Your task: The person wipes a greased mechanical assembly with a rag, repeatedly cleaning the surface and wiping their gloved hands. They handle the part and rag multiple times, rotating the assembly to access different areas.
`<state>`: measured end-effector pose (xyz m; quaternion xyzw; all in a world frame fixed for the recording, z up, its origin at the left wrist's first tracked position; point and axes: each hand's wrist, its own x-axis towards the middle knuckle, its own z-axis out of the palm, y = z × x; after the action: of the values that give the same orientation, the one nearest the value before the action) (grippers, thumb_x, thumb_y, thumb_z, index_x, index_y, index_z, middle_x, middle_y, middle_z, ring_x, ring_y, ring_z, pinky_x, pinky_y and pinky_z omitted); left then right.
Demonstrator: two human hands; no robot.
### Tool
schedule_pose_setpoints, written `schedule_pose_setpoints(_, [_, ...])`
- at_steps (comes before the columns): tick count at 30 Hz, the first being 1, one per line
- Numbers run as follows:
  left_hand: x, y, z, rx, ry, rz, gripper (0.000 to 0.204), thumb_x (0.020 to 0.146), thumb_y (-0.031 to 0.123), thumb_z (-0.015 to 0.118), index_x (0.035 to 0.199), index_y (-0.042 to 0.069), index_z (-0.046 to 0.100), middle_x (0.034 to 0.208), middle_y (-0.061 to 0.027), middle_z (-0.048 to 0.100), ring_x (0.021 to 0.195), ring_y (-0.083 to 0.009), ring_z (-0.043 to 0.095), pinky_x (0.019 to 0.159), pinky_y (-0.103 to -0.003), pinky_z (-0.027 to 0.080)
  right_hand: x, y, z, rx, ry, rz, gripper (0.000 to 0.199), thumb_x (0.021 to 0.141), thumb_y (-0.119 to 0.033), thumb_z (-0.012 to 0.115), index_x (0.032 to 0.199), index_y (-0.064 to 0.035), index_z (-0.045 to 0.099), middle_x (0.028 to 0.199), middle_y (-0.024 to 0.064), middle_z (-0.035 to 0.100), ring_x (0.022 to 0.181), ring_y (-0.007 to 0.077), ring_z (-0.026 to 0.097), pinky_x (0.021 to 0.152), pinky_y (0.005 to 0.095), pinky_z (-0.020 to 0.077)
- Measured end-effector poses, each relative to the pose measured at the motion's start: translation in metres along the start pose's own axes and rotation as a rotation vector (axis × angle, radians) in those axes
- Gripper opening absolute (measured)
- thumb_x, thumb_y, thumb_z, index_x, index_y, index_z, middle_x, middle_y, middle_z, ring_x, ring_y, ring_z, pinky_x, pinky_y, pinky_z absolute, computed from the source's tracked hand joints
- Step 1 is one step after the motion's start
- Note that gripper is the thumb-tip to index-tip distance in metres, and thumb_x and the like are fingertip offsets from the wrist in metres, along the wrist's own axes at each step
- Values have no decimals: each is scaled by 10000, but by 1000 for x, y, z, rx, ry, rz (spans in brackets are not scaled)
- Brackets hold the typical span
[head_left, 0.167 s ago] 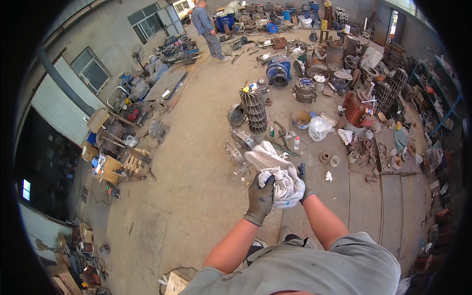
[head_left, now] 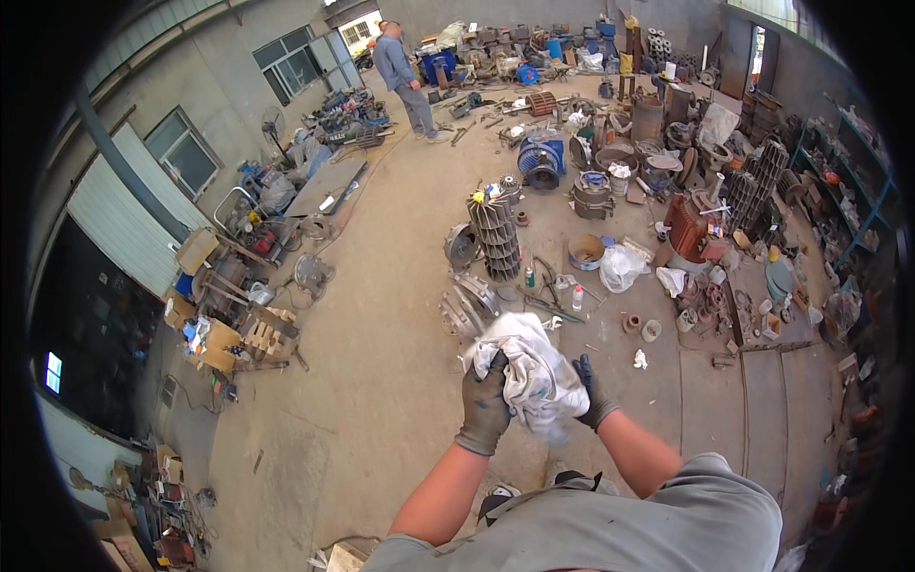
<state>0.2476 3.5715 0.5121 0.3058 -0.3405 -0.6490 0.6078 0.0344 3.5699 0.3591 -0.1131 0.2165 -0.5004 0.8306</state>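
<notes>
A bunched white cloth [head_left: 538,374] with greyish stains hangs in front of me above the concrete floor, its lower edge smeared by motion. My left hand [head_left: 485,408], in a dark grey work glove, is closed on its left side, with the thumb over a fold. On the opposite side my right hand [head_left: 596,398], gloved too, holds the cloth's right edge; one digit points up and the other fingers are partly hidden behind the fabric. Just beyond the cloth lie round metal motor end covers [head_left: 467,305]. Past these stands a tall finned metal cylinder [head_left: 497,238].
Right of the cylinder are a clear bottle [head_left: 578,297], a round basin [head_left: 585,252] and a plastic bag [head_left: 622,269]. A blue motor [head_left: 541,160] sits farther back. Metal parts crowd the right side near a blue shelf [head_left: 867,229]. Another person [head_left: 405,81] stands at the far left.
The cloth has dropped slightly and become more bunched, its far flap drawn in. Both hands sit a little lower, and more of the right glove shows. The view has tilted up slightly.
</notes>
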Motion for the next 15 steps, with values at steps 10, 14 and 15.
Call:
schedule_pose_setpoints(10, [50,-107,-29,788,109,219,193,1086,222,534,1189,64,576,1106,-53,627,979,-173,637,927,-344,534,6,44,115,-295,146,-425,589,1116,-420,455,1562,-38,406,1544,58,476,1357,169,498,1169,312,376])
schedule_pose_setpoints(14, [37,-101,-16,944,-65,360,362,1102,286,497,1383,59,479,1314,-115,567,1205,-246,573,1073,-385,455,-7,31,125,-418,240,-503,529,1101,-391,519,1517,-70,457,1442,43,558,1303,176,541,1097,330,452])
schedule_pose_setpoints(15, [29,-100,-10,751,-141,182,434,1104,313,478,1448,52,429,1372,-160,531,1275,-287,537,1115,-396,415,-2,26,125,-502,288,-559,498,1099,-383,527,1489,-76,484,1398,44,578,1259,170,560,1073,328,467])
